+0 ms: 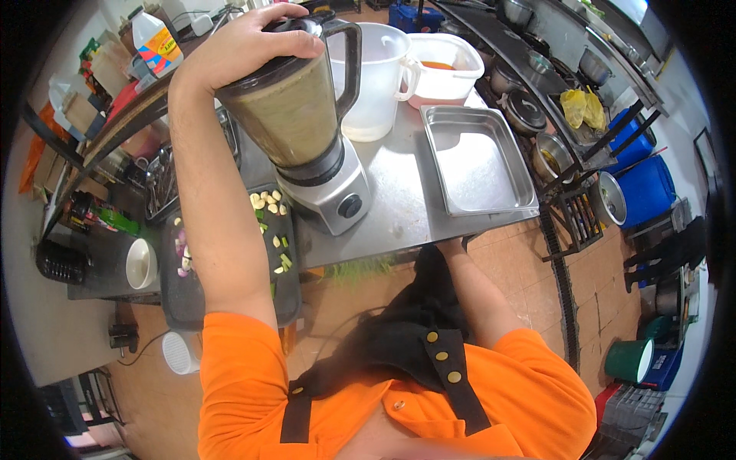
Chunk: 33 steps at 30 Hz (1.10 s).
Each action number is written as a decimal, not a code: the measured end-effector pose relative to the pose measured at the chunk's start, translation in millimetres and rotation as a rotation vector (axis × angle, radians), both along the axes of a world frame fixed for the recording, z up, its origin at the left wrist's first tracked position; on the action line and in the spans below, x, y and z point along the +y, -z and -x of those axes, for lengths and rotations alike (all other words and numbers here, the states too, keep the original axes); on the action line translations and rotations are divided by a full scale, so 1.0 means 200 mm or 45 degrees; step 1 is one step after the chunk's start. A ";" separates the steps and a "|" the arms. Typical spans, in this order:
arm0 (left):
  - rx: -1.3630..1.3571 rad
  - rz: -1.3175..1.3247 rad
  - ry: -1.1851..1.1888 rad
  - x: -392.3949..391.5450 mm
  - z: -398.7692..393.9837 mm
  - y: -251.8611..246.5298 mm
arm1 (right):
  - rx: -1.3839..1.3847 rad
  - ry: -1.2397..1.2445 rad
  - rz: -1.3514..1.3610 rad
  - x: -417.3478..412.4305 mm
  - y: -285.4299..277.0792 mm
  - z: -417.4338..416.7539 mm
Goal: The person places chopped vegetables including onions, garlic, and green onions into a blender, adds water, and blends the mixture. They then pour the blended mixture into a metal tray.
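Observation:
My left hand (261, 43) lies over the black blender lid (259, 75), its fingers spread around the top. Beneath it, the clear blender jar (287, 118) is filled with a greenish-brown blend and sits on a silver base (330, 198) with a dark dial. Behind the jar's handle stands a translucent plastic pitcher (374, 80). Left of the base, a dark cutting board (230, 299) carries peeled garlic cloves (267, 201), cut green pieces (283, 263) and purple onion pieces (183, 253), partly covered by my forearm. My right hand is out of view, hidden below the table edge.
A steel pan (483, 161) rests near the table's right edge, in front of a white tub (443, 66) with orange-red liquid. A white bowl (141, 263) stands at left. Shelving with bottles (155, 43) rises on the left; pots (524, 112) fill the right-hand rack.

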<state>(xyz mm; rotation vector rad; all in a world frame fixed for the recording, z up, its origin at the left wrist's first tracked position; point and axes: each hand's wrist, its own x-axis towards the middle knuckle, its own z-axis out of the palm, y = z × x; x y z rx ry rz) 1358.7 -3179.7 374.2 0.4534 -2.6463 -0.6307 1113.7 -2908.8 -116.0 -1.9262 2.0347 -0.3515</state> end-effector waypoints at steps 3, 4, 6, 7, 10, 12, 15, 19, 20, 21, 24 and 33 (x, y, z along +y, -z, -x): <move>0.009 -0.049 0.000 0.01 0.00 0.00 | 0.004 -0.021 -0.002 -0.02 -0.01 0.01; 0.017 -0.062 0.002 0.01 0.00 0.00 | 0.005 -0.030 -0.002 0.01 0.00 -0.01; 0.024 -0.072 0.000 0.02 -0.01 0.01 | 0.008 -0.049 -0.004 -0.01 0.00 -0.02; 0.022 -0.069 -0.004 0.02 -0.01 0.01 | 0.009 -0.059 -0.005 0.01 0.00 -0.02; 0.023 -0.029 0.012 0.01 0.00 0.00 | 0.017 -0.079 -0.005 0.02 -0.01 -0.01; 0.005 0.032 0.029 0.01 0.04 0.00 | 0.029 -0.049 -0.007 0.07 -0.03 0.02; -0.060 -0.082 0.091 0.04 0.09 -0.01 | 0.078 0.149 -0.032 0.11 -0.02 0.02; -0.009 -0.304 0.092 -0.01 -0.03 0.02 | 0.158 0.636 -0.115 0.22 0.13 -0.21; 0.049 -0.252 0.097 -0.06 -0.02 0.01 | 0.138 0.747 -0.122 0.05 0.09 -0.15; 0.038 -0.288 0.052 -0.08 -0.10 -0.03 | 0.114 0.791 -0.124 0.03 0.11 -0.20; 0.078 -0.336 0.056 -0.03 0.02 0.04 | 0.126 0.893 -0.130 0.09 0.04 -0.04; 0.086 -0.290 0.127 -0.09 0.02 0.07 | 0.222 0.949 -0.156 0.12 0.01 -0.07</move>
